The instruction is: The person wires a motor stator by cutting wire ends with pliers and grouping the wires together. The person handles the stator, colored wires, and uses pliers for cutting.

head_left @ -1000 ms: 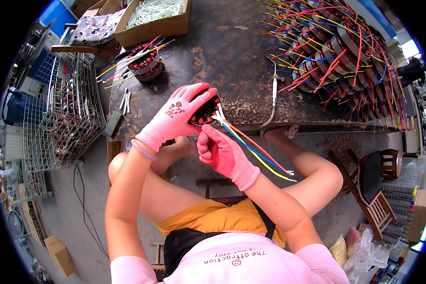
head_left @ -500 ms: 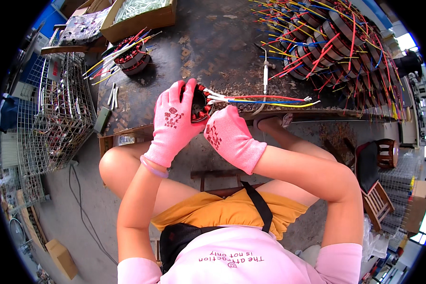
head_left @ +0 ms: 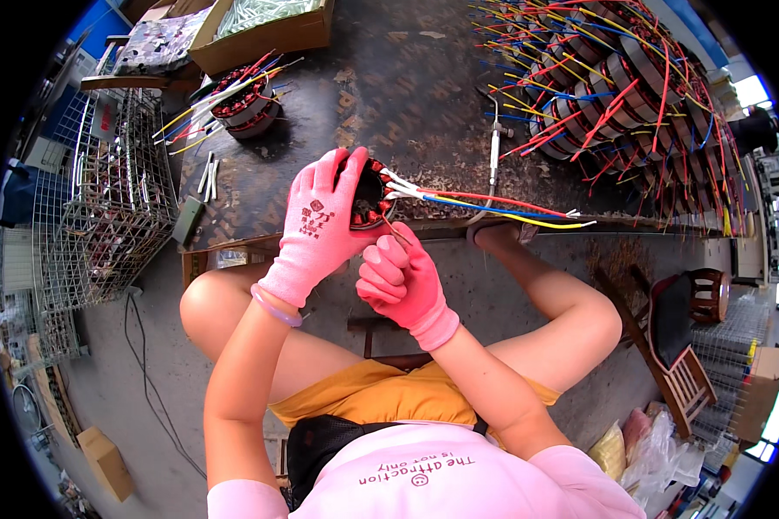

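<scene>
My left hand, in a pink work glove, holds a ring-shaped motor stator with red windings at the table's front edge. Out of its right side run red, blue and yellow lead wires, their bases in white sleeves. Just below the stator, my right hand, also gloved in pink, is closed with fingers curled. From its thumb and forefinger a thin copper-coloured wire reaches up toward the stator. Part of the stator is hidden behind the left hand.
Another stator stands at the table's left, near white sleeves and a green block. A carton of white sleeves is behind. A thin metal torch-like tool lies beside stacked stators. A wire basket stands left.
My right hand has moved down from beside the stator and turned, so its curled fingers now show. A thin wire shows between it and the stator. The lead wires' ends have dropped slightly.
</scene>
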A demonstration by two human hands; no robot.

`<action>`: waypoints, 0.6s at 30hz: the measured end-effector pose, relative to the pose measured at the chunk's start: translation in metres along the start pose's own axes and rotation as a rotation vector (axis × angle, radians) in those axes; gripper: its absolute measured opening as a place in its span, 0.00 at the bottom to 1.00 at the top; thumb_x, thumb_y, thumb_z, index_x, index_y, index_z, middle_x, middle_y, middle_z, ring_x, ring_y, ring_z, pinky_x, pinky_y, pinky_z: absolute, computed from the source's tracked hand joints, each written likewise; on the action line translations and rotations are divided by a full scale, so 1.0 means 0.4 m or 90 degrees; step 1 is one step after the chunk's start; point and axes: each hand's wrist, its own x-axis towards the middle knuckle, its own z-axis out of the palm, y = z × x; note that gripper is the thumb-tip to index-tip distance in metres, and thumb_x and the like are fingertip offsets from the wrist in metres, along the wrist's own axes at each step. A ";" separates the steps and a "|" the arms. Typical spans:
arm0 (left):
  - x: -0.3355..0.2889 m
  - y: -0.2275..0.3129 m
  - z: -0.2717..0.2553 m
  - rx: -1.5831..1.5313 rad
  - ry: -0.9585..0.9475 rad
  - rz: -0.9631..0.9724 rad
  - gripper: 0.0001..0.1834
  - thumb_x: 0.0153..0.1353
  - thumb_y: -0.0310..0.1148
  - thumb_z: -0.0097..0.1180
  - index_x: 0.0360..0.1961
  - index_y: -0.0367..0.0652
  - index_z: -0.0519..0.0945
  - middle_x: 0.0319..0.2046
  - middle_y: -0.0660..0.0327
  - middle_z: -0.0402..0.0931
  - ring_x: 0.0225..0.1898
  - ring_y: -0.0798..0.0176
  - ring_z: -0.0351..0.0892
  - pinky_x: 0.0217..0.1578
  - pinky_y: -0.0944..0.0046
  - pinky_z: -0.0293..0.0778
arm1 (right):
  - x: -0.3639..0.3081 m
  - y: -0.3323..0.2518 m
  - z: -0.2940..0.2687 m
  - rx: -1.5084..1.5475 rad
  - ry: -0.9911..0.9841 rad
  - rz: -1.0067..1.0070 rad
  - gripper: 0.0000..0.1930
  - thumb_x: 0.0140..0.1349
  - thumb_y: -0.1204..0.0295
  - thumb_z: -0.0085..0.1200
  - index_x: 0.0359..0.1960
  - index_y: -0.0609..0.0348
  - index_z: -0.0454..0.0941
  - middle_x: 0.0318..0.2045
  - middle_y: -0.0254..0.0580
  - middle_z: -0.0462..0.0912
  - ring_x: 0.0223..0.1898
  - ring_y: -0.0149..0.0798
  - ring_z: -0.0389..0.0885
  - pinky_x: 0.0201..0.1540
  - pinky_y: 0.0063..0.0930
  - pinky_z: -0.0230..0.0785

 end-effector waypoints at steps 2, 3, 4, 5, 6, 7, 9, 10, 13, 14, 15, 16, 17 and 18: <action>-0.002 -0.004 0.001 0.007 0.005 0.005 0.50 0.43 0.44 0.74 0.69 0.44 0.66 0.62 0.50 0.66 0.60 0.44 0.68 0.62 0.48 0.65 | 0.003 0.010 0.001 0.085 -0.027 -0.027 0.25 0.79 0.58 0.34 0.18 0.48 0.54 0.14 0.27 0.52 0.15 0.27 0.54 0.24 0.22 0.53; -0.004 -0.005 0.003 0.009 0.004 0.007 0.50 0.43 0.44 0.74 0.69 0.44 0.66 0.62 0.50 0.66 0.59 0.44 0.68 0.62 0.48 0.65 | 0.002 0.011 0.003 0.105 -0.032 -0.035 0.25 0.79 0.59 0.34 0.18 0.48 0.55 0.14 0.27 0.52 0.15 0.27 0.54 0.24 0.22 0.53; -0.004 -0.004 0.003 0.010 0.007 0.009 0.50 0.44 0.44 0.74 0.69 0.44 0.66 0.61 0.50 0.66 0.59 0.44 0.68 0.62 0.48 0.66 | 0.002 0.009 0.008 0.122 -0.037 -0.041 0.25 0.80 0.59 0.34 0.18 0.48 0.56 0.15 0.27 0.53 0.15 0.27 0.54 0.24 0.22 0.53; -0.005 -0.005 0.004 0.013 0.005 0.010 0.50 0.44 0.44 0.74 0.69 0.44 0.65 0.61 0.50 0.66 0.59 0.44 0.68 0.62 0.48 0.66 | 0.001 0.006 0.017 0.113 -0.012 -0.028 0.25 0.80 0.59 0.34 0.19 0.48 0.56 0.15 0.27 0.53 0.15 0.27 0.53 0.24 0.22 0.53; -0.006 -0.006 0.005 0.016 0.004 0.011 0.50 0.44 0.44 0.74 0.69 0.44 0.65 0.61 0.50 0.66 0.59 0.44 0.68 0.62 0.48 0.66 | -0.001 0.002 0.026 0.104 0.014 -0.014 0.25 0.80 0.59 0.35 0.19 0.48 0.56 0.15 0.28 0.54 0.15 0.27 0.53 0.23 0.21 0.52; -0.005 -0.005 0.004 0.019 0.007 0.011 0.50 0.44 0.45 0.74 0.69 0.44 0.65 0.61 0.50 0.66 0.59 0.44 0.68 0.62 0.48 0.66 | -0.003 -0.008 0.035 0.092 0.038 0.001 0.25 0.80 0.59 0.35 0.19 0.48 0.56 0.15 0.28 0.54 0.16 0.26 0.53 0.23 0.21 0.52; -0.005 -0.007 -0.002 0.019 0.004 0.014 0.51 0.43 0.46 0.74 0.69 0.44 0.65 0.61 0.51 0.66 0.59 0.45 0.69 0.61 0.48 0.66 | -0.013 -0.035 0.048 -0.146 0.116 0.028 0.24 0.79 0.59 0.37 0.20 0.49 0.57 0.16 0.28 0.55 0.16 0.26 0.54 0.22 0.22 0.51; -0.003 -0.005 -0.004 0.017 0.004 0.017 0.51 0.43 0.46 0.74 0.69 0.44 0.65 0.61 0.51 0.66 0.59 0.45 0.69 0.61 0.48 0.66 | -0.019 -0.054 0.056 -0.266 0.155 0.039 0.23 0.79 0.59 0.38 0.20 0.49 0.58 0.16 0.28 0.56 0.16 0.26 0.54 0.21 0.22 0.50; -0.001 -0.004 -0.003 0.032 -0.006 0.017 0.52 0.42 0.48 0.74 0.69 0.43 0.66 0.61 0.51 0.66 0.59 0.45 0.69 0.61 0.48 0.66 | -0.002 -0.120 0.153 -0.704 0.365 0.168 0.19 0.75 0.59 0.49 0.25 0.52 0.69 0.18 0.26 0.66 0.18 0.25 0.60 0.20 0.19 0.49; 0.002 -0.001 -0.004 0.031 -0.004 0.018 0.52 0.42 0.48 0.74 0.68 0.43 0.66 0.61 0.51 0.66 0.59 0.45 0.69 0.61 0.48 0.66 | 0.014 -0.134 0.189 -0.873 0.446 0.218 0.18 0.73 0.58 0.51 0.25 0.53 0.70 0.19 0.25 0.69 0.18 0.25 0.62 0.21 0.18 0.51; 0.005 0.001 -0.005 0.030 -0.002 0.021 0.52 0.41 0.49 0.75 0.68 0.43 0.67 0.61 0.51 0.66 0.59 0.45 0.70 0.61 0.48 0.67 | 0.017 -0.165 0.169 -1.048 0.352 0.237 0.18 0.70 0.58 0.54 0.24 0.54 0.73 0.20 0.29 0.72 0.20 0.26 0.68 0.23 0.21 0.58; 0.003 -0.003 -0.005 0.033 0.000 0.019 0.52 0.41 0.49 0.75 0.68 0.43 0.67 0.61 0.51 0.67 0.59 0.46 0.70 0.61 0.48 0.67 | 0.040 -0.146 0.253 -1.383 0.329 0.322 0.16 0.69 0.63 0.53 0.22 0.54 0.74 0.19 0.32 0.74 0.22 0.30 0.74 0.26 0.28 0.65; -0.001 -0.009 -0.002 0.033 -0.001 0.016 0.52 0.42 0.50 0.75 0.68 0.43 0.67 0.60 0.51 0.67 0.58 0.46 0.70 0.61 0.48 0.67 | 0.038 -0.142 0.242 -1.694 0.172 0.234 0.13 0.65 0.66 0.54 0.22 0.53 0.75 0.19 0.33 0.76 0.23 0.34 0.76 0.27 0.31 0.67; 0.001 -0.011 -0.003 0.036 0.005 0.019 0.51 0.42 0.50 0.75 0.67 0.43 0.67 0.59 0.51 0.67 0.58 0.46 0.70 0.61 0.48 0.67 | 0.035 -0.140 0.225 -1.982 -0.031 0.113 0.10 0.62 0.69 0.55 0.22 0.53 0.77 0.19 0.34 0.77 0.24 0.37 0.79 0.28 0.35 0.69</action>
